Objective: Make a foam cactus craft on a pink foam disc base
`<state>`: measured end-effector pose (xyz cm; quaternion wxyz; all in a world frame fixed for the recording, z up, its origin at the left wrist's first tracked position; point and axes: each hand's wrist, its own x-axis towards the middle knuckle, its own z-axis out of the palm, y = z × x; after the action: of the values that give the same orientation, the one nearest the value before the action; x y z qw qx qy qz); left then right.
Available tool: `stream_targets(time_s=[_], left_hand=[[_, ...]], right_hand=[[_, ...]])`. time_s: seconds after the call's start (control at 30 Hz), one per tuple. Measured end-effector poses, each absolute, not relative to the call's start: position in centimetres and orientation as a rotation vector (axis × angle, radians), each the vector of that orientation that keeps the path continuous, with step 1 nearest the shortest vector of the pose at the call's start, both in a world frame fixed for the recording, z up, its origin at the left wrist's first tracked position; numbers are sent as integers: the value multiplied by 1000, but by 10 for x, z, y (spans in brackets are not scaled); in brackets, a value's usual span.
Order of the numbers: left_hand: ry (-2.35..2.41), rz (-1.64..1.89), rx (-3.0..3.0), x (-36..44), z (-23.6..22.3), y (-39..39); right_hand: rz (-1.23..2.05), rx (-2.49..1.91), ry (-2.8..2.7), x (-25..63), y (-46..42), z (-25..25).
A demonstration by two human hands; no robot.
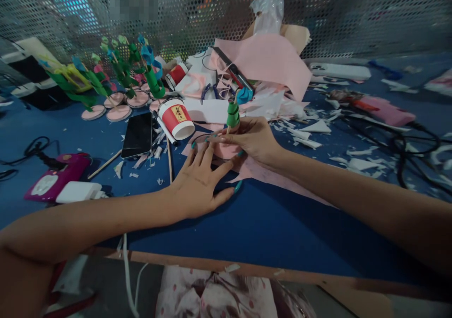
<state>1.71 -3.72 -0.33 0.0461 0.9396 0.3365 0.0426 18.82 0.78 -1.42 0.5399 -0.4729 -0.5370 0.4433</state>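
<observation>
My right hand (257, 138) pinches the lower stick of a small paper flower (233, 115), which has a blue top and green paper wound around its stem. The flower stands nearly upright over a pink round base (226, 152). Fingers of my left hand (197, 179) lie flat and apart across the near-left side of this base, pressing on it. Where the stick meets the base is hidden by my fingers. Under both hands lies a pink sheet (261, 171), partly covered.
Several finished paper flowers on pink discs (118, 113) stand at back left. A red-and-white paper cup (175, 119), a black phone (137, 134), a purple glue gun (58, 177) and a pink glue gun (384, 111) with cables lie around. Paper scraps (310, 134) litter the blue table.
</observation>
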Motion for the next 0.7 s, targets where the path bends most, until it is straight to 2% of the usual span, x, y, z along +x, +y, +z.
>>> stream_targets(time_s=[0.27, 0.47, 0.7], left_hand=[[1028, 148, 2883, 17, -3, -37], [1035, 125, 2861, 16, -3, -36], [1041, 85, 2846, 16, -2, -36]], right_hand=[[1005, -1057, -1302, 189, 12, -16], [1127, -1043, -1329, 195, 1, -6], [1162, -1068, -1252, 197, 8, -16]])
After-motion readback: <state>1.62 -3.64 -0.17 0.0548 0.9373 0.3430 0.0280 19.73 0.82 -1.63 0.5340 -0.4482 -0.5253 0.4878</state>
